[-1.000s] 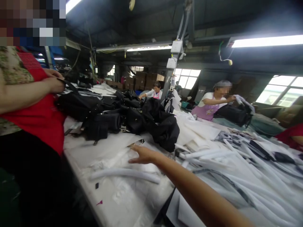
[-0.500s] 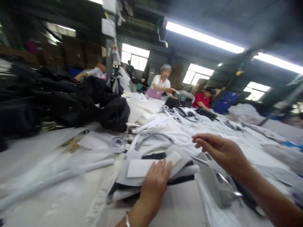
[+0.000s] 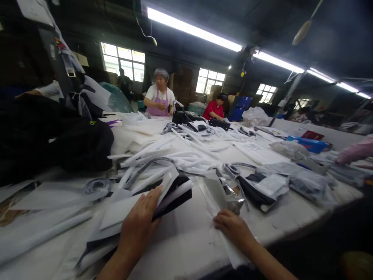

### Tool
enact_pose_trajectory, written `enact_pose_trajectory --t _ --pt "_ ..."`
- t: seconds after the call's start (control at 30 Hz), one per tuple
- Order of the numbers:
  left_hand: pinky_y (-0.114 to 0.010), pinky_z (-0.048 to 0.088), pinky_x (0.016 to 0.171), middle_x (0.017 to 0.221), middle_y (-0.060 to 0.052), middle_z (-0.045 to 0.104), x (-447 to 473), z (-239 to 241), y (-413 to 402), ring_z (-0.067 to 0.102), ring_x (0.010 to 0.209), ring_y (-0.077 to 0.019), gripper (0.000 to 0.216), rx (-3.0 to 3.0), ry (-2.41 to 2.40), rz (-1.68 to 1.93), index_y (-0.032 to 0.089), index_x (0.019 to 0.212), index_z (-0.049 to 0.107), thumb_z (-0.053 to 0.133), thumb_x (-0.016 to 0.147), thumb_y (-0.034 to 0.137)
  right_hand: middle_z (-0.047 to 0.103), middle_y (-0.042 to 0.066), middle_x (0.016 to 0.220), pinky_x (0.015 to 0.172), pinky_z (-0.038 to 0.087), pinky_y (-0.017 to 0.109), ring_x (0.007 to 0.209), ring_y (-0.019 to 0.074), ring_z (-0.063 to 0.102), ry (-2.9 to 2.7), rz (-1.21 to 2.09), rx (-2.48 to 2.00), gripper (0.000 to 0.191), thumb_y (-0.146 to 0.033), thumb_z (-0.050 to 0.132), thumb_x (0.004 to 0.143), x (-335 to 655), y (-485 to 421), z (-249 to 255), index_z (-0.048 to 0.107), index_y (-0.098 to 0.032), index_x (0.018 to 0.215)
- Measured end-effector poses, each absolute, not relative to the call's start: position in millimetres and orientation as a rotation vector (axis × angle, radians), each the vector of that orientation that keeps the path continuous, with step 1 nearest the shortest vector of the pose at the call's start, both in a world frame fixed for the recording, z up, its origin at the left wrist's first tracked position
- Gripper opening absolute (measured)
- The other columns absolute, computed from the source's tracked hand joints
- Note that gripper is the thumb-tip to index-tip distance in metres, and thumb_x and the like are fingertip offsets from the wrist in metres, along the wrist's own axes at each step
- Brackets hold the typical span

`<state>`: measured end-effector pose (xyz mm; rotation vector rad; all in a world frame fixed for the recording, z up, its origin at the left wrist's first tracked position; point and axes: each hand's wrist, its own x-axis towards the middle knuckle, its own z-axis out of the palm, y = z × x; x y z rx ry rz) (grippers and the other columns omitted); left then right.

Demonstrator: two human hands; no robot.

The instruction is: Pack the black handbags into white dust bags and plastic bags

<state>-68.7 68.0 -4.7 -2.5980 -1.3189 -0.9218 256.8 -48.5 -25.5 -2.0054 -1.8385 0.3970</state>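
- Left hand (image 3: pixel 140 219), in the head view, has its fingers over a layered bundle (image 3: pixel 121 212) of white and black pieces; the thumb seems tucked beneath its near edge.
- Right hand (image 3: pixel 231 225) pinches the border of some clear plastic (image 3: pixel 230 251), fingertips pressed together, well apart from the left.
- Judging by looks, the bundle is light and bendable, with a stiffer white panel on top; loose layers could slide, so a grip across the full stack suits it.
- The plastic looks thin, limp and slippery; its edge is the place to pinch.
- Bare bench (image 3: pixel 186 241) lies between the hands.
- Just beyond the right hand sits a boxy grey item (image 3: pixel 217 192); white strips (image 3: pixel 177 155) crowd the space beyond the left.
- The bench edge runs near the right forearm.
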Motion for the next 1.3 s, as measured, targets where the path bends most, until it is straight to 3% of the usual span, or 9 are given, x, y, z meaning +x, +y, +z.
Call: enact_pose_trajectory --t 0.13,0.4,0.53,0.7,0.83,0.93,1.0,1.17,1.3 --pt "-0.043 0.05 0.104 0.14 -0.008 0.059 -67.8 1.5 67.7 0.06 0.123 -0.0289 0.078 -2.597 -1.375 -0.889 0.022 0.147 0.034 0.055 0.074 0.006 0.072 0.002 0.091 0.083 0.049 0.034 0.09 0.0225 0.067 -1.785 0.386 -1.956 0.021 -0.032 0.057 0.09 258.0 -42.2 -23.2 0.077 -0.029 0.084" --pt "-0.042 0.052 0.099 0.14 -0.01 0.058 -70.9 2.7 72.5 0.059 0.124 -0.0319 0.073 -2.555 -1.482 -0.843 0.021 0.146 0.037 0.06 0.077 0.011 0.072 0.006 0.089 0.087 0.049 0.035 0.09 0.0231 0.066 -1.624 0.361 -1.791 0.024 -0.036 0.056 0.093 214.8 -30.5 0.8 0.072 -0.021 0.083" --pt "-0.041 0.052 0.099 0.138 -0.01 0.059 -71.4 3.2 73.9 0.06 0.123 -0.0311 0.074 -2.561 -1.498 -0.84 0.022 0.146 0.036 0.062 0.077 0.011 0.072 0.003 0.082 0.078 0.051 0.028 0.083 0.0188 0.066 -1.772 0.48 -1.628 0.027 -0.039 0.057 0.094 153.2 -43.2 -27.4 0.074 -0.024 0.078" --pt "-0.041 0.052 0.099 0.138 -0.009 0.059 -72.4 5.3 73.4 0.06 0.123 -0.0302 0.077 -2.566 -1.509 -0.839 0.024 0.147 0.034 0.062 0.076 0.011 0.074 -0.001 0.079 0.076 0.051 0.028 0.071 0.0172 0.067 -2.183 0.585 -1.35 0.034 -0.06 0.059 0.088 118.4 -60.2 -64.3 0.076 -0.03 0.083" --pt "-0.041 0.051 0.101 0.139 -0.008 0.059 -72.4 7.1 73.8 0.059 0.124 -0.03 0.079 -2.582 -1.485 -0.878 0.024 0.148 0.034 0.061 0.075 0.009 0.073 0.007 0.11 0.091 0.051 0.033 0.1 0.0231 0.068 -1.98 0.518 -1.562 0.038 -0.049 0.05 0.096 129.0 -47.9 -40.1 0.068 -0.026 0.12" --pt "-0.041 0.048 0.104 0.142 -0.008 0.056 -71.3 7.2 74.6 0.057 0.126 -0.0291 0.079 -2.607 -1.433 -0.899 0.023 0.148 0.033 0.059 0.075 0.008 0.048 0.017 0.149 0.114 0.036 0.046 0.137 0.032 0.044 -2.066 0.474 -1.665 0.063 -0.05 0.056 0.093 132.4 -19.8 -28.1 0.047 -0.016 0.145" --pt "-0.041 0.047 0.106 0.143 -0.008 0.056 -70.5 6.5 74.3 0.057 0.127 -0.0278 0.079 -2.617 -1.399 -0.91 0.023 0.148 0.032 0.058 0.076 0.005 0.034 0.017 0.157 0.118 0.025 0.053 0.145 0.0351 0.03 -2.237 0.474 -1.641 0.079 -0.054 0.063 0.086 132.1 1.9 -31.3 0.038 -0.017 0.151" --pt "-0.042 0.042 0.112 0.146 -0.009 0.052 -69.8 -4.2 66.2 0.054 0.131 -0.0256 0.081 -2.619 -1.264 -0.872 0.021 0.149 0.031 0.053 0.074 -0.002 0.05 0.01 0.148 0.12 0.01 0.058 0.142 0.0334 0.034 -2.256 0.378 -1.66 0.05 -0.037 0.06 0.092 144.5 27.8 -42.7 0.053 -0.026 0.14" --pt "-0.046 0.039 0.115 0.151 -0.008 0.047 -65.5 -20.1 56.6 0.048 0.136 -0.0238 0.083 -2.674 -1.125 -0.744 0.02 0.151 0.03 0.046 0.074 -0.006 0.056 0.007 0.142 0.12 0.017 0.053 0.14 0.0316 0.038 -2.273 0.4 -1.645 0.035 -0.028 0.058 0.092 155.7 3.6 -38.2 0.065 -0.029 0.126"
